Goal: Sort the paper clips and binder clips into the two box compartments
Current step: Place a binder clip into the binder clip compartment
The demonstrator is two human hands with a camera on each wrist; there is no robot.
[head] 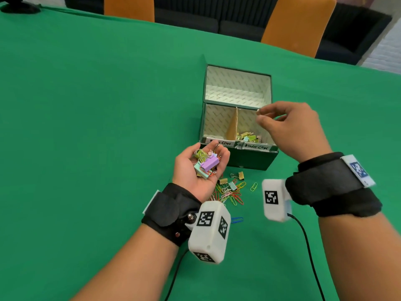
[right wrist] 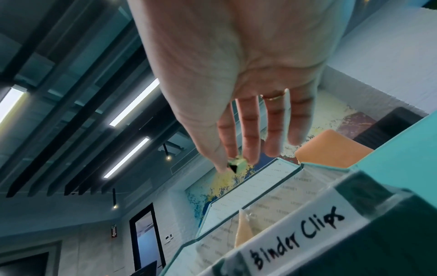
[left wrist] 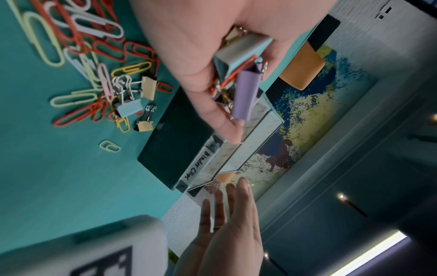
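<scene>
My left hand (head: 213, 152) is palm up just in front of the green box (head: 249, 158), its fingers curled round a handful of binder clips, among them a purple one (head: 210, 163) (left wrist: 246, 93) and a mint one (head: 200, 173). My right hand (head: 259, 115) hovers over the right compartment, labelled Binder Clips (right wrist: 298, 240). Its thumb and index finger pinch one small green binder clip (right wrist: 236, 165). Several binder clips (head: 248, 136) lie in that compartment. The left compartment's floor is mostly hidden.
A loose pile of coloured paper clips and a few binder clips (head: 232, 190) (left wrist: 106, 84) lies on the green tablecloth between my wrists, before the box. A blue paper clip (head: 237, 220) lies nearer me. The box lid (head: 236, 83) stands open behind. Orange chairs (head: 299, 22) stand beyond the table.
</scene>
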